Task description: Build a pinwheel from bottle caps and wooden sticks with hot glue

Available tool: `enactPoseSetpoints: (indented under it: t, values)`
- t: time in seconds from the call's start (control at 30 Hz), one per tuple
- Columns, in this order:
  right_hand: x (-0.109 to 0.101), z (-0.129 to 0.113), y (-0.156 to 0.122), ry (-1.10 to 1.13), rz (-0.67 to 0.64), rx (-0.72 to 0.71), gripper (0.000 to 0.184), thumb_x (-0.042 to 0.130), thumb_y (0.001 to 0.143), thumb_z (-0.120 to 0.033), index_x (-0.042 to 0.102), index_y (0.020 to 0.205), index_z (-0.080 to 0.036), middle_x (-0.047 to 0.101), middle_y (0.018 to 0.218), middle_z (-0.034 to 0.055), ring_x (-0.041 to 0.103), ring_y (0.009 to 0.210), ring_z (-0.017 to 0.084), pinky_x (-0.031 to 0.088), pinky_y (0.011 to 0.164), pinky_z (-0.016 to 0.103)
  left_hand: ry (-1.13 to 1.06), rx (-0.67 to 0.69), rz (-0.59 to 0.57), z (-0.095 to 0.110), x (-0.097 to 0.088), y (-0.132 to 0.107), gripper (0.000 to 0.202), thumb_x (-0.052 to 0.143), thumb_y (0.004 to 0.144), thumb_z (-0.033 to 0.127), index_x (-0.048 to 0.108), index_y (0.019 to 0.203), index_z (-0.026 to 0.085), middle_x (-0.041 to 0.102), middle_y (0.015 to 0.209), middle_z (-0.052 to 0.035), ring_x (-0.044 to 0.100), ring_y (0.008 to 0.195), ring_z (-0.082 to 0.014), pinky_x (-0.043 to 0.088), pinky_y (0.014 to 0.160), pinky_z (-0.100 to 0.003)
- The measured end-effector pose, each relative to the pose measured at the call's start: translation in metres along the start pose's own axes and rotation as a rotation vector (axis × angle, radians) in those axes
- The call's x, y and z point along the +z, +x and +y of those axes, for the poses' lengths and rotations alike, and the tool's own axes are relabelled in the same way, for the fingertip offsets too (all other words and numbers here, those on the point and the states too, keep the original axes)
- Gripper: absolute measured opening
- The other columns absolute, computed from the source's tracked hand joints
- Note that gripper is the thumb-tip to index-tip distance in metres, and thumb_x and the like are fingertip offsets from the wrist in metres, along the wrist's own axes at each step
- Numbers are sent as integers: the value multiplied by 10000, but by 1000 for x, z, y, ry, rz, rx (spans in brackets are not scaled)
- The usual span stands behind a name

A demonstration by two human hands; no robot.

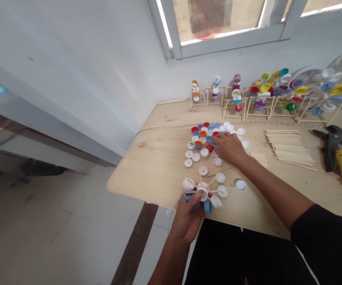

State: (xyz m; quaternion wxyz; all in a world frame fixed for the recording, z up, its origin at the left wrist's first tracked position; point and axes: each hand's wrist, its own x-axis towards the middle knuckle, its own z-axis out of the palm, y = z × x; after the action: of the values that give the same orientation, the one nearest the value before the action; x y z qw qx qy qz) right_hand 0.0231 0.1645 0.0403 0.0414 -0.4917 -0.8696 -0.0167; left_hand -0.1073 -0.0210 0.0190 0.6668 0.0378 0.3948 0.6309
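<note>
Hands work apart: the left hand grips a spoked wheel of pale wooden sticks tipped with white and blue plastic caps above the near edge of the light wooden desk. At one o'clock from it, the right hand rests on loose multicoloured caps; whether it pinches one cannot be told. The wheel seems nearly complete, though its twelve-o'clock spoke is unclear. At two o'clock lie spare cream sticks; between twelve and two, similar colourful wheels on wooden stick frames look finished.
</note>
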Motion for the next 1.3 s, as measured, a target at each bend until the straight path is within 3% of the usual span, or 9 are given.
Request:
enactPoseSetpoints:
  t: [0.23,0.43,0.77,0.93,1.17,1.3]
  values:
    - [1,1,11,-19,-54,3,287,446,885,-186,640,1091,-140,623,1124,163,546,1017,283,322,796,380,6,-19,7,1,-2,2,273,821,627,188,656,843,170,666,834,1,663,755,-162,512,754,-298]
    - [-4,-2,13,14,-83,-50,362,514,871,-280,575,1219,-199,598,1168,133,537,1060,255,336,821,352,22,-29,-2,2,-1,3,289,837,602,201,655,823,164,654,813,1,654,736,-154,515,724,-292]
    - [2,-15,23,4,-123,-74,260,527,833,-247,661,1038,-161,616,1105,155,527,1066,293,340,809,381,-1,-33,-7,1,-3,5,288,839,588,176,660,814,164,665,830,-2,652,730,-155,505,769,-304]
    - [-5,-20,22,1,-87,-52,273,528,831,-269,650,1026,-122,624,1088,172,535,1033,285,331,817,379,-19,-39,10,1,-3,5,295,842,587,176,663,822,169,668,832,-1,660,744,-162,503,781,-308]
    - [-32,18,-23,31,11,17,258,520,846,-365,630,987,-178,658,983,107,546,950,260,313,740,340,-55,-38,-12,3,-4,5,243,814,638,184,666,832,175,677,816,-4,658,756,-162,499,778,-307]
    - [-31,38,-56,19,-40,-9,201,560,816,-342,641,933,-199,685,904,65,561,884,241,279,699,321,-61,-44,-27,1,-1,8,247,820,623,175,672,820,164,686,844,-11,659,777,-161,486,833,-315]
